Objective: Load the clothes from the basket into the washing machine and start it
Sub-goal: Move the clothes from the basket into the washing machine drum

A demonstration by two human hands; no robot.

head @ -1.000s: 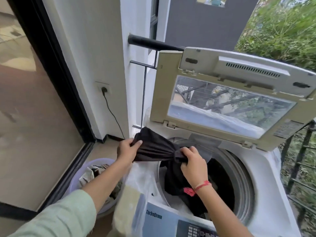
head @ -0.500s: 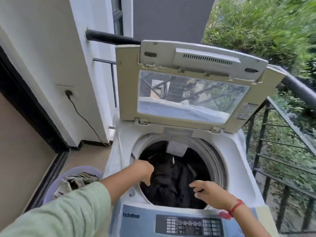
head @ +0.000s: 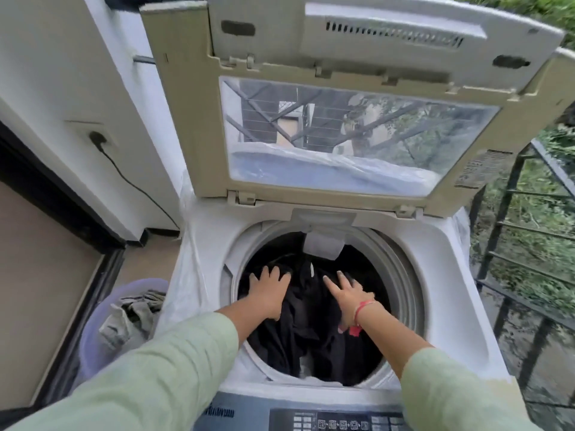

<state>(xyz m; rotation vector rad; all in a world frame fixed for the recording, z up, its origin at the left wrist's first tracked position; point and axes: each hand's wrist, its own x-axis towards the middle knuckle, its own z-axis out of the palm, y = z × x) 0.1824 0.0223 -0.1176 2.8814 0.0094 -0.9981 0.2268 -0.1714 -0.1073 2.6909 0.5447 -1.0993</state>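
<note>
A white top-loading washing machine (head: 435, 253) stands in front of me with its lid (head: 342, 126) raised upright. Dark clothes (head: 311, 325) lie inside the drum. My left hand (head: 269, 290) is down in the drum with fingers spread flat on the dark cloth. My right hand (head: 350, 292), with a red thread on the wrist, is also in the drum, fingers apart and resting on the clothes. A lilac basket (head: 93, 325) on the floor to the left holds grey-green clothes (head: 130, 318).
The control panel (head: 329, 421) runs along the machine's near edge. A black power cord (head: 124, 175) is plugged into the white wall on the left. A dark metal railing (head: 513, 244) stands close on the right, with greenery behind it.
The dark garment held over the machine's rim has gone into the drum. Both hands let go of it and now press flat on the clothes, deeper inside.
</note>
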